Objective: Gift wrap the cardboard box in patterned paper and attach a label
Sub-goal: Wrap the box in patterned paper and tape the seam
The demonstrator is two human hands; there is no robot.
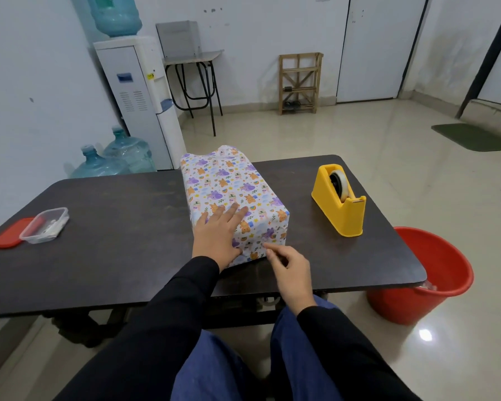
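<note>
A box wrapped in white paper printed with purple and orange animals point(237, 186) lies lengthwise on the dark table point(113, 241). At its far end the paper stands up unfolded. My left hand point(217, 233) lies flat on the near top of the box, fingers straight and spread. My right hand point(289, 270) hovers at the near end face, index finger pointing at the paper, the other fingers loosely curled; whether it holds tape is too small to tell. A yellow tape dispenser point(340, 199) stands to the right of the box.
A clear plastic container point(45, 225) with small items sits at the table's left beside its red lid point(8, 233). A red bucket point(428, 273) stands on the floor off the right edge. A water dispenser point(139, 96) and spare bottles are behind the table.
</note>
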